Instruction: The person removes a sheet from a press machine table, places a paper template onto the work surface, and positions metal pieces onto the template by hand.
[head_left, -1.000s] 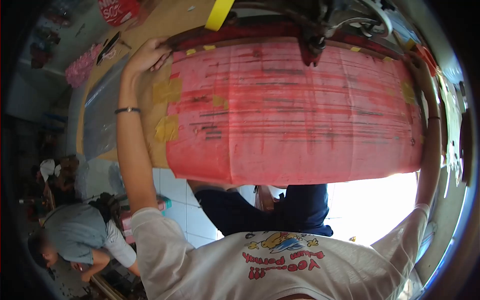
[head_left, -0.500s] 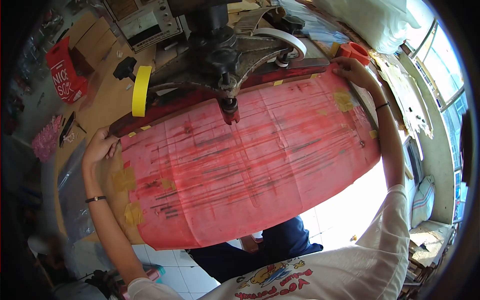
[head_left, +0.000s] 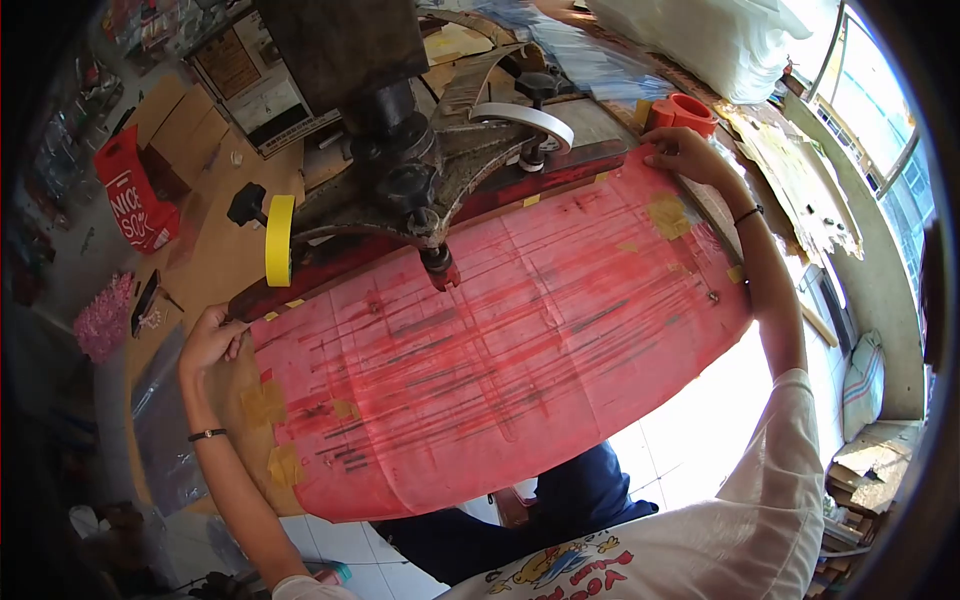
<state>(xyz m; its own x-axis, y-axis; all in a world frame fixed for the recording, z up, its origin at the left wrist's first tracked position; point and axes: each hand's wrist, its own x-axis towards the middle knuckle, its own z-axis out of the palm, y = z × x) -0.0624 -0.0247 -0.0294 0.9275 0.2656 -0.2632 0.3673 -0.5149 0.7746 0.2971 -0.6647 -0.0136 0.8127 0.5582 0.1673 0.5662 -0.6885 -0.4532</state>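
A large red sheet (head_left: 480, 350), creased and streaked with dark lines, spreads across the work table and hangs over its near edge toward my lap. My left hand (head_left: 208, 340) has its fingers curled at the sheet's upper left corner. At the upper right corner, my right hand (head_left: 688, 157) pinches the edge between thumb and fingers. Along the sheet's far edge runs a dark red-stained bar (head_left: 345, 262). Over it stands a black press head (head_left: 400, 190) with spreading metal arms, its red-tipped end close above the sheet. Pieces of tan tape (head_left: 668, 214) stick to the sheet.
A yellow tape roll (head_left: 280, 240) and a white tape roll (head_left: 525, 122) hang on the press arms. An orange-red tape roll (head_left: 690, 112) lies beyond my right hand. A red bag (head_left: 138, 195), cardboard and clear plastic film (head_left: 170, 430) are at the left.
The view has shifted, so the press appears farther left and the sheet a little lower. Both hands stay at the same corners of the sheet.
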